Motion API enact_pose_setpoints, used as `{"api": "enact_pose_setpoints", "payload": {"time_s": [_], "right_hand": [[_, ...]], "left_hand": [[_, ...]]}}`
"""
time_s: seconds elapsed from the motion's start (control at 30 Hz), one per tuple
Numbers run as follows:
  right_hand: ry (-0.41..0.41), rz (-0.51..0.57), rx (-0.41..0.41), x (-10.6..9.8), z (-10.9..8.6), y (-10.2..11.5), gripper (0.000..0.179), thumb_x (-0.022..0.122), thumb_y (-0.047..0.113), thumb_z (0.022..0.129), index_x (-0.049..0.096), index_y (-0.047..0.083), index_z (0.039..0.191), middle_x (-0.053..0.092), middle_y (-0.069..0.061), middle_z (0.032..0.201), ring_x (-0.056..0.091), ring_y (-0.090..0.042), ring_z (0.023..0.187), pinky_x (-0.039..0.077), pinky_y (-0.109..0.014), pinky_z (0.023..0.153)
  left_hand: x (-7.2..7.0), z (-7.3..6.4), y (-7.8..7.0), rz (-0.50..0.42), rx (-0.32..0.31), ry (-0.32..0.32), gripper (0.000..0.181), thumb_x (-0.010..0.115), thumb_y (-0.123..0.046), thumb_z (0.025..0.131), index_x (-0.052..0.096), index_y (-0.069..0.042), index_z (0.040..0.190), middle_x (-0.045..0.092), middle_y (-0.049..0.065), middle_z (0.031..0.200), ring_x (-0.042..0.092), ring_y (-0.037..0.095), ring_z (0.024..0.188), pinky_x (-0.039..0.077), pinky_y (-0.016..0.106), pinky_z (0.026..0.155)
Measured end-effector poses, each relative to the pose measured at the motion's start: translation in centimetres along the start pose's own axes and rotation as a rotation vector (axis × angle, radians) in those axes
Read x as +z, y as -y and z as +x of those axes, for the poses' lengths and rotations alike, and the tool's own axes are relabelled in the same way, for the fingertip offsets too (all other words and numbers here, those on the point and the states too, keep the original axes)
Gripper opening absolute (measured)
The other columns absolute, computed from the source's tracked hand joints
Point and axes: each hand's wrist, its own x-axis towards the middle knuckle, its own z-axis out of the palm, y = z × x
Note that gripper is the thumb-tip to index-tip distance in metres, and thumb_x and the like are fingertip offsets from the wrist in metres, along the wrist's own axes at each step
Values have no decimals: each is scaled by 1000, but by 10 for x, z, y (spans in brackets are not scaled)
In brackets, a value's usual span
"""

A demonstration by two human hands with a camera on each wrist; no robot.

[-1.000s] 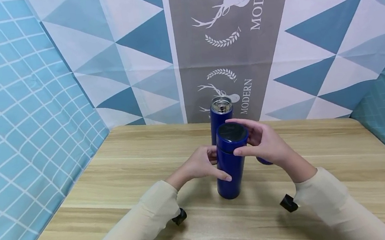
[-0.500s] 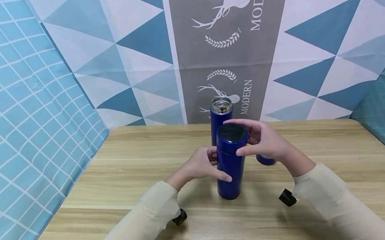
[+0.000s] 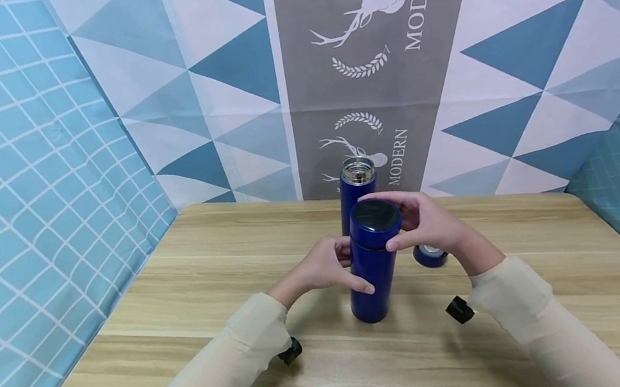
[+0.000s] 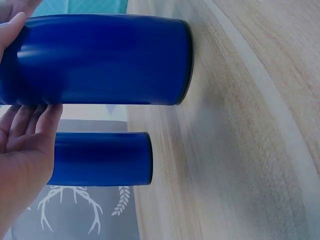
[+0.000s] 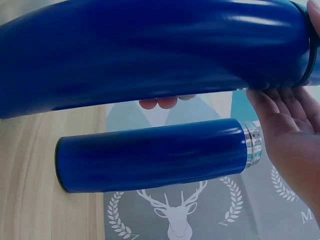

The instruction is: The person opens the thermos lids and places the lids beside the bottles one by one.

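Observation:
A blue thermos flask (image 3: 373, 295) stands upright on the table, its lid (image 3: 375, 216) with a black top fitted on. My left hand (image 3: 323, 265) grips the body from the left, thumb across the front. At the top, my right hand (image 3: 429, 229) grips the lid from the right, thumb in front and fingers behind. Just behind stands a second blue flask (image 3: 349, 205), uncapped, its bare steel neck (image 5: 253, 144) showing in the right wrist view. A loose blue cap (image 3: 429, 257) rests on the table behind my right hand, partly hidden by it.
The wooden table (image 3: 185, 312) runs back to a wall cloth (image 3: 239, 86) printed with triangles and deer heads, close behind the rear flask. Blue tiled cloth (image 3: 9, 159) lines the left side. A small black device (image 3: 460, 309) sits at my right wrist.
My right hand has turned a little at the lid, its thumb shifting rightward along the front. More of the loose cap behind it shows. My left hand and the flask have hardly moved.

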Motion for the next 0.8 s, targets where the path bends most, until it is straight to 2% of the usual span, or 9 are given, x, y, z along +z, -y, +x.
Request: {"api": "enact_pose_setpoints", "payload": {"time_s": [0.13,0.33,0.57,0.8], "right_hand": [[27,11,11,-3,2,-1,65,74,7,82,45,6,140,59,-7,136,63,-12,116,54,-27,95],[55,29,30,-5,3,-1,66,76,12,81,46,10,140,60,5,133,64,-11,114,55,-30,94],[68,38,24,-8,5,-5,66,77,12,81,48,10,139,58,-9,136,64,-13,114,55,-30,93],[98,45,5,-11,8,-9,69,78,16,80,46,2,140,61,-4,133,64,-12,114,55,-30,93]], "left_hand": [[0,1,0,-3,2,-2,57,84,-5,67,62,-5,120,69,12,120,68,18,107,54,30,97],[1,1,1,-1,-7,-10,58,85,-6,66,62,-5,120,69,11,120,68,18,108,53,31,98],[0,0,1,-3,-7,-5,59,85,-6,67,62,-5,121,69,11,120,68,19,109,53,32,99],[1,-1,0,-7,-8,-7,59,85,-5,67,62,-5,121,69,12,120,68,18,108,52,31,100]]}}
